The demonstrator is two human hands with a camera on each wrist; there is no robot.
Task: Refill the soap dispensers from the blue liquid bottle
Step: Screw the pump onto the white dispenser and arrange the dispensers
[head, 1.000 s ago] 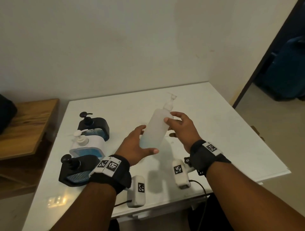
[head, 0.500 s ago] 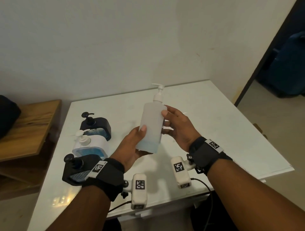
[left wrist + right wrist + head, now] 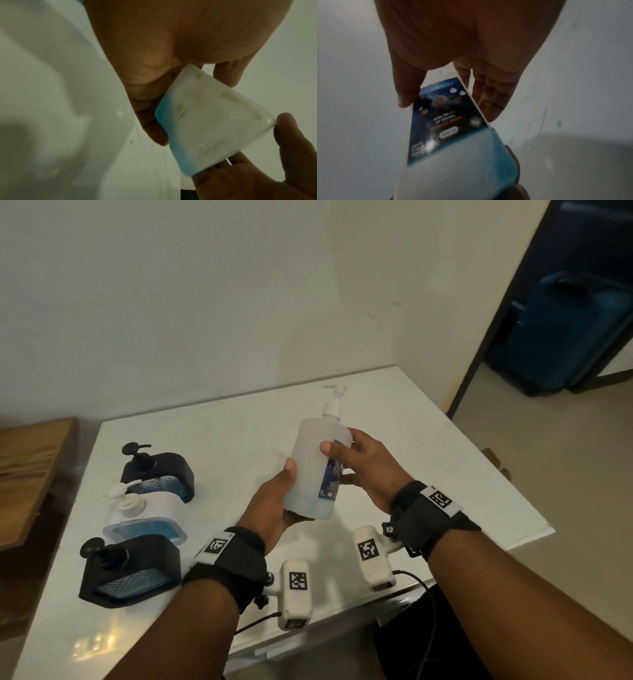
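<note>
A translucent pump bottle with a thin layer of blue liquid at its bottom is held nearly upright above the white table. My left hand grips its lower part from the left, thumb up along the side. My right hand holds the right side, thumb on the front and fingers behind the dark blue label. The bottle's base shows in the left wrist view between my fingers. Three soap dispensers stand at the left: a black one at the back, a white one, and a black one nearest.
A wooden shelf stands left of the table. A doorway at the right opens onto a blue container. The table's right half lies bare beneath my hands.
The bottle has been raised from a rightward tilt to nearly upright and turned so its label faces right. Both hands shifted their hold on it.
</note>
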